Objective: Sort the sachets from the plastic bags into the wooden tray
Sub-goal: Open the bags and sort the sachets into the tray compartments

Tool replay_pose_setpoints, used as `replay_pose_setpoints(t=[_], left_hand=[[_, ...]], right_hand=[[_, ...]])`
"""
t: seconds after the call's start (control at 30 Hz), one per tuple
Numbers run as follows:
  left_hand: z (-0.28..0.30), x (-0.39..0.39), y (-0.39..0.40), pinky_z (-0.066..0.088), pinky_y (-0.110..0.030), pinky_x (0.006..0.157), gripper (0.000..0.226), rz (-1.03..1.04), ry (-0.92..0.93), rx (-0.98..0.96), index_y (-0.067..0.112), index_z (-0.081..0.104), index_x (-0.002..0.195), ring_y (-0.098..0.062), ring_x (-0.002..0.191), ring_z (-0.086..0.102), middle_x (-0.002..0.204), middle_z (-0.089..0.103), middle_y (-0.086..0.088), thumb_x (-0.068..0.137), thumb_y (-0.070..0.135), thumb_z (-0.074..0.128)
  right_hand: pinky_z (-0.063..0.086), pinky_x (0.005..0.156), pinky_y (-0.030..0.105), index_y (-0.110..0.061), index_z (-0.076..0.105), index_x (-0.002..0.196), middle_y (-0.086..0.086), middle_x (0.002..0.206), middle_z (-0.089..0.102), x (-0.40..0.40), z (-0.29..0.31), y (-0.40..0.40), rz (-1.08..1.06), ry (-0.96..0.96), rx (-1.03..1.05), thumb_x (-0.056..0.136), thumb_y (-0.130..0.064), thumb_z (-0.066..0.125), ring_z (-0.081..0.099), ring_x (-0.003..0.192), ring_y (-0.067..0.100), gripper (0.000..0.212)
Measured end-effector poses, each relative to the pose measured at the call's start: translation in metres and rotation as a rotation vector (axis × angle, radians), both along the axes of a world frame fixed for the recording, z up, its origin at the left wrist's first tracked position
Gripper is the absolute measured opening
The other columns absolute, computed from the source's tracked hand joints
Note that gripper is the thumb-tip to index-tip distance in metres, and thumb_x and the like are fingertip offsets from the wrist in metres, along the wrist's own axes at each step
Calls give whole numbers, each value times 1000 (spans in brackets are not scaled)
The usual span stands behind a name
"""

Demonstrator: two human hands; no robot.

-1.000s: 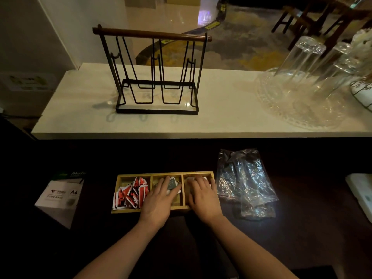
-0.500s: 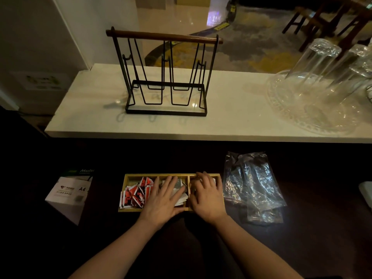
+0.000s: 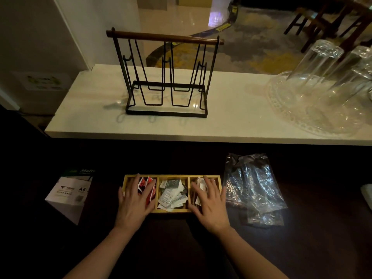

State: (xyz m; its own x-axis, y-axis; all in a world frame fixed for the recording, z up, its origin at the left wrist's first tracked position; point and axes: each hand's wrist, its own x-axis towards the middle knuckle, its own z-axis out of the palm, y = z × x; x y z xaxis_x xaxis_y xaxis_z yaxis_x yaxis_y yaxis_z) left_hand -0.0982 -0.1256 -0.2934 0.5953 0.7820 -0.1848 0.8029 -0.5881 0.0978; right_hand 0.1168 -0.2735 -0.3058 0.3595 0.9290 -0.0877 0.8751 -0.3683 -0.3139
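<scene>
A wooden tray with three compartments lies on the dark counter. Red sachets fill its left compartment, grey-white sachets the middle one, pale sachets the right one. My left hand rests flat, fingers spread, on the red sachets. Over the right compartment my right hand lies flat with spread fingers. Neither hand grips anything. Crumpled clear plastic bags lie just right of the tray.
A white A4 paper box sits to the left. On the pale marble shelf behind stand a black wire rack with a wooden bar and a glass tray holding upturned glasses. A white object shows at the right edge.
My left hand has shifted from the middle compartment to the left one, uncovering the grey-white sachets. My right hand stays over the right compartment. The camera view has drifted left.
</scene>
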Motion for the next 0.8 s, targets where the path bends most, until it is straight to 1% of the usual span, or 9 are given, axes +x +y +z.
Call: replay_pose_setpoints(t=[0.1,0.17,0.23,0.3,0.4,0.53,0.63,0.73,0.8], left_hand=[[-2,1,2,38,-66,100,67,2,-26,38,27,34,141,-40,127,47,145,37,-23,81,39,61],[-3,-1,3,37,-65,101,66,-24,-12,40,26,32,143,-41,128,46,145,36,-25,83,40,57],[-4,-4,4,33,-63,105,56,-52,-1,40,31,30,144,-40,130,44,146,34,-24,92,52,28],[-5,-8,6,30,-62,108,63,-67,13,14,34,32,142,-37,133,41,146,34,-22,92,57,0],[-4,-11,7,25,-62,110,69,-101,24,11,32,40,135,-36,134,40,143,37,-19,90,60,-4],[-3,-13,6,21,-58,113,67,-95,36,3,27,41,131,-35,129,45,137,42,-19,92,60,-2],[-4,-12,6,10,-53,118,68,-76,38,-2,24,39,131,-37,129,44,136,42,-21,91,59,-4],[-3,-11,7,25,-60,112,67,-78,48,-15,22,39,130,-39,125,47,131,45,-25,92,57,-4],[-1,-11,7,30,-62,108,67,-77,59,-31,21,39,130,-40,124,48,129,46,-26,93,56,-3]], right_hand=[[6,116,58,-45,27,141,6,154,29,0,-5,12,-51,-59,5,94,-58,27,16,145,31,49],[20,114,57,-39,38,135,6,148,37,5,-7,16,-69,-7,60,94,-52,33,23,141,30,44],[25,112,53,-37,40,133,6,147,36,8,-6,16,-71,93,122,91,-53,38,24,139,28,45],[24,114,48,-40,35,136,4,152,26,13,-1,11,-50,235,168,86,-60,45,22,139,24,54],[31,108,36,-47,31,138,-9,156,15,24,15,-2,-95,517,278,81,-62,54,24,140,11,63],[26,114,36,-41,23,143,-13,156,20,38,21,-32,-302,603,378,84,-60,46,21,139,-6,66],[15,118,37,-31,6,150,-10,160,5,33,13,-50,-161,472,146,85,-64,42,8,146,6,81],[4,121,37,-23,-8,149,-6,158,-11,23,-1,-50,-26,157,-28,91,-60,28,-8,146,8,78],[6,122,38,-21,-7,149,-7,156,-9,23,-2,-43,-73,121,-32,92,-58,13,-7,145,8,70]])
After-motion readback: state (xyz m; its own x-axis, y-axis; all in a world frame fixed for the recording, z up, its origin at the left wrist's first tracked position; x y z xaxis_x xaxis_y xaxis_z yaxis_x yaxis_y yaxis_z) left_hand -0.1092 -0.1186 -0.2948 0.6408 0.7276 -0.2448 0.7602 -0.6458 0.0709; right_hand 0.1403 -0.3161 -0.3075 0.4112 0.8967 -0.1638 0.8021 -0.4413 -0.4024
